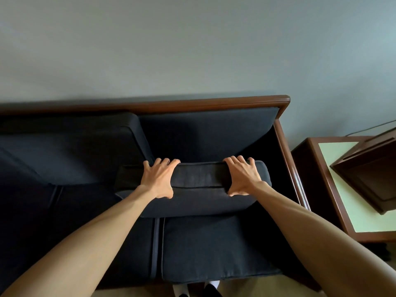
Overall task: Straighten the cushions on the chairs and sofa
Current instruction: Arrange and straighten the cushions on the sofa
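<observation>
Grey wall is filling the upper frame above a wood-framed sofa (214, 102). At centre, the left hand (159, 180) and right hand (243, 177) are gripping a loose back cushion (199, 189), fingers spread over its top edge (thumbs underneath). Next, it probably needs standing upright against the backrest.

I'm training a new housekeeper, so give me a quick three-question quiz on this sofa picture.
1. True or false: both hands grip the loose dark fabric back cushion.
2. Which side of the wooden-framed dark sofa lacks an upright back cushion?
3. What stands right of the sofa: (a) lamp, (b) brown wooden side table, (c) stool?

Key: 1 true, left hand and right hand; 2 the right; 3 b.
</observation>
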